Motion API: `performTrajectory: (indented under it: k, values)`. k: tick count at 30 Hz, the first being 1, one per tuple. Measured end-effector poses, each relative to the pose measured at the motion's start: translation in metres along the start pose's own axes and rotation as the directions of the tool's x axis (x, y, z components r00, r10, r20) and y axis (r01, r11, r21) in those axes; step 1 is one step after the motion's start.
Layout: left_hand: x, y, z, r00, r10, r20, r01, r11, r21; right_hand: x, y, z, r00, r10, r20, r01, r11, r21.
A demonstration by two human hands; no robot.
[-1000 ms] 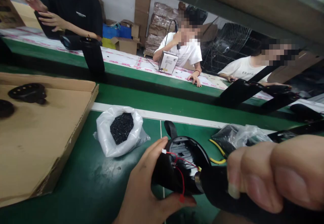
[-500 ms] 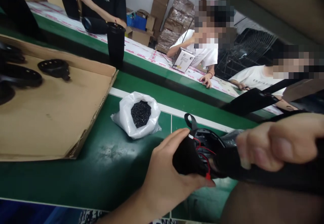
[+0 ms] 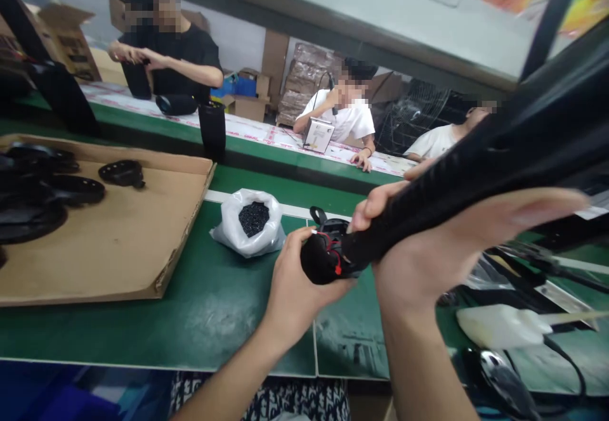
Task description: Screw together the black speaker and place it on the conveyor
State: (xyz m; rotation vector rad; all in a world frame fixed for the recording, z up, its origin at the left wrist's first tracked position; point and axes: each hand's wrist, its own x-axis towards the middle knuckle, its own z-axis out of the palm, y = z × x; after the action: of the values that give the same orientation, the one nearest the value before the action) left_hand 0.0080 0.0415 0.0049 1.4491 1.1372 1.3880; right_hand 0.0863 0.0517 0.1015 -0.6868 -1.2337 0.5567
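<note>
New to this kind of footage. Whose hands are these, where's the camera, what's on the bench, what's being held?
No machine here: these are a person's bare hands. Every picture comes from one camera worn on that person's head, looking forward and down.

The left hand holds a black housing with red wires at its open end. The right hand grips a long black tool pointed at that opening; its tip is too unclear to identify.

On the green bench are a plastic bag of small black pieces, a cardboard tray with black parts, and a white bottle. Other people are across the bench.
</note>
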Motion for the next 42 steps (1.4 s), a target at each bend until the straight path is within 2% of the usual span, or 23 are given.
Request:
performTrajectory:
  k: [2,4,6,9,12,15,18,21,23,25,28,30,32,34,36,37,40,42]
  values:
    - [0.001,0.002,0.0,0.999,0.053,0.012,-0.054,0.997,0.051,-0.004,0.004,-0.001,0.993,-0.118,-0.007,0.118,0.991,0.056]
    - [0.0,0.005,0.001,0.994,0.105,0.028,-0.107,0.988,0.11,-0.003,0.004,-0.002,0.992,-0.125,-0.018,0.127,0.985,0.118]
    - [-0.001,0.009,0.003,0.99,0.139,0.033,-0.143,0.975,0.172,0.001,-0.005,-0.006,0.99,-0.119,-0.079,0.133,0.972,0.194]
    - [-0.001,0.012,-0.001,0.99,0.132,0.041,-0.138,0.959,0.248,0.004,-0.031,-0.024,0.948,-0.126,-0.293,0.22,0.924,0.313]
    - [0.007,0.01,-0.016,0.979,0.119,0.165,-0.16,0.952,0.26,-0.011,-0.052,-0.06,0.874,-0.068,-0.481,0.267,0.895,0.357]
    - [0.022,0.008,-0.036,0.927,0.137,0.349,-0.228,0.945,0.233,-0.044,-0.046,-0.102,0.82,0.068,-0.568,0.112,0.955,0.276]
    - [0.038,0.013,-0.05,0.883,0.142,0.448,-0.287,0.918,0.275,-0.085,-0.015,-0.132,0.815,0.241,-0.527,-0.066,0.942,0.328]
    - [0.049,0.028,-0.057,0.843,0.148,0.517,-0.371,0.856,0.36,-0.122,0.021,-0.144,0.746,0.408,-0.526,-0.21,0.894,0.395]
    - [0.055,0.039,-0.059,0.787,0.144,0.6,-0.442,0.811,0.384,-0.138,0.04,-0.144,0.71,0.482,-0.513,-0.286,0.863,0.416]
    - [0.061,0.048,-0.059,0.713,0.13,0.69,-0.504,0.779,0.374,-0.143,0.053,-0.143,0.7,0.523,-0.487,-0.345,0.844,0.411]
    - [0.069,0.053,-0.058,0.63,0.105,0.769,-0.547,0.763,0.344,-0.126,0.064,-0.142,0.709,0.566,-0.421,-0.428,0.819,0.382]
    - [0.073,0.051,-0.056,0.617,0.104,0.78,-0.546,0.77,0.329,-0.096,0.07,-0.142,0.703,0.618,-0.352,-0.497,0.781,0.377]
    - [0.072,0.045,-0.052,0.639,0.128,0.758,-0.535,0.782,0.319,-0.053,0.078,-0.142,0.689,0.671,-0.274,-0.559,0.733,0.387]
    - [0.067,0.038,-0.046,0.677,0.168,0.717,-0.524,0.793,0.309,-0.008,0.091,-0.141,0.691,0.686,-0.23,-0.565,0.71,0.42]
    - [0.058,0.032,-0.038,0.721,0.207,0.661,-0.514,0.8,0.309,0.03,0.111,-0.14,0.693,0.695,-0.193,-0.549,0.681,0.484]
    - [0.053,0.029,-0.034,0.742,0.221,0.633,-0.507,0.803,0.315,0.043,0.123,-0.139,0.677,0.717,-0.166,-0.56,0.648,0.516]
    - [0.04,0.026,-0.029,0.791,0.218,0.572,-0.472,0.812,0.344,0.056,0.161,-0.142,0.593,0.804,-0.047,-0.633,0.502,0.589]
    - [0.036,0.028,-0.032,0.782,0.164,0.601,-0.451,0.814,0.365,0.048,0.179,-0.146,0.534,0.845,0.033,-0.67,0.398,0.626]
